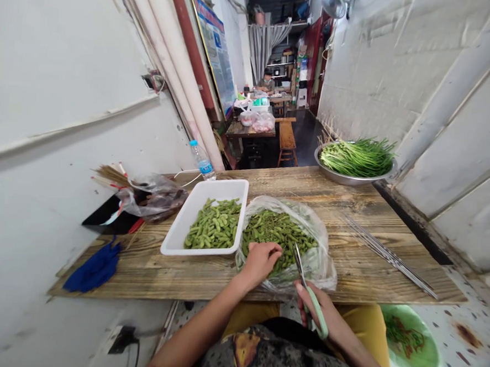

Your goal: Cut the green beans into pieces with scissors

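My left hand (260, 262) reaches into a clear plastic bag (325, 266) heaped with green edamame pods (275, 229), fingers curled down onto the pods. My right hand (320, 312) sits at the table's near edge and grips green-handled scissors (305, 284), their blades pointing up over the bag. Left of the bag stands a white rectangular tray (175, 240) that holds more pods (215, 226).
A metal bowl of green chives (357, 157) sits at the far right of the wooden table (371, 213). Metal skewers (386, 253) lie right of the bag. A water bottle (202, 161), bagged sticks (153, 194) and blue cloth (96, 268) are left. A green basin (421, 355) is on the floor.
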`<act>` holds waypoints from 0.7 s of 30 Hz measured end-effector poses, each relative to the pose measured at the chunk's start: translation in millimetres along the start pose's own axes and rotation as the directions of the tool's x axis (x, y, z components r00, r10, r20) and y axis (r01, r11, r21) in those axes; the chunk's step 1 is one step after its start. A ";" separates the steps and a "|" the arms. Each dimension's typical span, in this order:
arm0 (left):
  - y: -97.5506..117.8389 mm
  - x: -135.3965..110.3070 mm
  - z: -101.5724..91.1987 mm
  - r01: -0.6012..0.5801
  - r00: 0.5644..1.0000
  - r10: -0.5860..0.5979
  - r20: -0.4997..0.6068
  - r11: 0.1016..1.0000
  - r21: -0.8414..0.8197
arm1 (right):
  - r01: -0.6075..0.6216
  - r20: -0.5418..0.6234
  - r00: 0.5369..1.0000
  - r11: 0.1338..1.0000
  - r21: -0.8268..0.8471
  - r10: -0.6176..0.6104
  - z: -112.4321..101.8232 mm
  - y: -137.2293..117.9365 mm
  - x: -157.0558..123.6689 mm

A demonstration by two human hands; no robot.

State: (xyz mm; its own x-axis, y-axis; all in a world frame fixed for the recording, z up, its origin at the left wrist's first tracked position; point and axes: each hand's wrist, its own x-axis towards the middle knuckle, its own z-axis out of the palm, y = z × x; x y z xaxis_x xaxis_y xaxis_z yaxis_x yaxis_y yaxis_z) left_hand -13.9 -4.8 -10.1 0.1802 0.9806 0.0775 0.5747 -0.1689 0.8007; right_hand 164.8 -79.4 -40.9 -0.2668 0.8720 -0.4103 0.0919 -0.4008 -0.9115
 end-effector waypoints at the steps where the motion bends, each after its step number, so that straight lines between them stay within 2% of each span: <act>1: 0.5 -0.3 -1.4 0.046 0.999 -0.044 0.021 0.993 -0.105 | 0.015 0.006 1.000 1.000 -0.021 -0.015 0.0 1.4 1.1; 3: 3.2 -1.9 -1.9 0.135 0.990 -0.117 0.084 0.957 -0.256 | 0.066 0.019 0.998 0.996 -0.066 -0.064 0.3 2.8 3.0; 6: 9.7 -4.2 -1.3 0.235 0.971 -0.197 0.137 0.896 -0.377 | 0.123 0.029 0.992 0.985 -0.119 -0.120 1.3 -1.0 2.4; 11: 17.9 -4.0 -5.5 0.292 0.955 -0.224 0.194 0.826 -0.482 | 0.123 0.030 0.992 0.980 -0.157 -0.120 2.8 -13.3 -4.0; 16: 16.9 -2.6 -7.1 0.388 0.916 -0.251 0.312 0.748 -0.538 | 0.079 0.015 0.997 0.990 -0.121 -0.077 2.4 -7.0 -0.6; 18: 16.4 -1.9 -7.3 0.416 0.908 -0.272 0.318 0.666 -0.619 | 0.082 0.018 0.997 0.993 -0.087 -0.081 2.7 -2.3 2.5; 21: 16.0 -0.3 -8.4 0.447 0.893 -0.287 0.348 0.455 -0.771 | 0.095 0.007 0.995 0.995 -0.007 -0.095 4.7 -1.1 4.7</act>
State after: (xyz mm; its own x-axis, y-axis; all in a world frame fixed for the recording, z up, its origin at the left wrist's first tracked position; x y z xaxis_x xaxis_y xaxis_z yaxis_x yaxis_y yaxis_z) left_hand -11.5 -6.9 7.7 0.2742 0.8888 -0.3671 -0.2733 0.4381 0.8564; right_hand 159.0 -76.2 -41.7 -0.2812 0.9042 -0.3214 0.0731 -0.3138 -0.9467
